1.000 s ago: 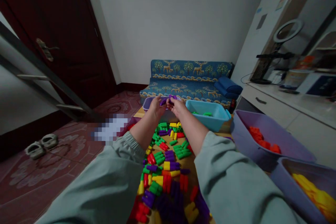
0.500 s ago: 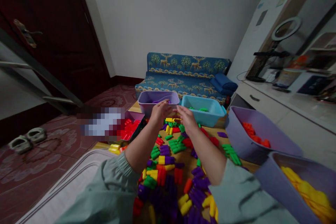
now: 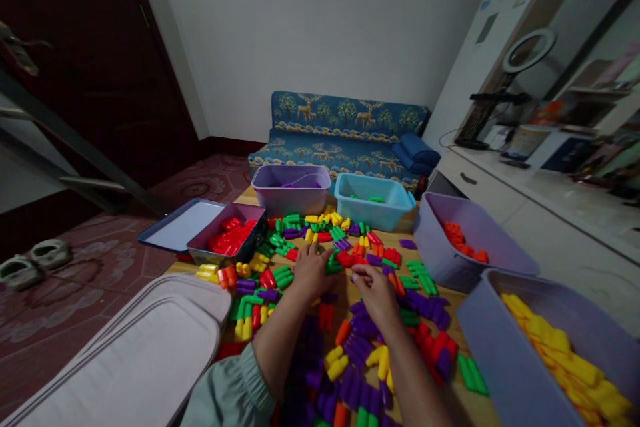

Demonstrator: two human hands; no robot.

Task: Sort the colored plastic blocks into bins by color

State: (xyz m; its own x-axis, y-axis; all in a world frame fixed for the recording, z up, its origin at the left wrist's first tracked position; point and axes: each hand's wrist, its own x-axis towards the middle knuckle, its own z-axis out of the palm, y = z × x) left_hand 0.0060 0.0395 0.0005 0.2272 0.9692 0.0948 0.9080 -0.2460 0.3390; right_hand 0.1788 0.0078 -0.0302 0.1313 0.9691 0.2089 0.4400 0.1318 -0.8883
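Observation:
Over the middle of the table, my left hand (image 3: 311,273) is palm down with its fingers stretched. Its thumb side lies beside green building blocks (image 3: 333,263), and contact with them is hard to make out. To its right, my right hand (image 3: 374,288) has its fingers pinched together, with a bit of a purple building block showing at the fingertips. Red building blocks (image 3: 349,259) lie just beyond that hand. Loose plastic blocks in red, green, yellow and purple surround both hands, and my forearms hide some of them.
At the back stand a purple bin (image 3: 291,201) and a light-blue bin (image 3: 373,210). Two purple bins on the right hold orange blocks (image 3: 463,243) and yellow blocks (image 3: 565,353). A hinged box (image 3: 200,250) of red blocks is at left, behind pale lids (image 3: 145,353).
Both hands have come back from near the rear bins and down among the blocks, and they are farther apart. The view has shifted, showing more of the hinged box and the lids.

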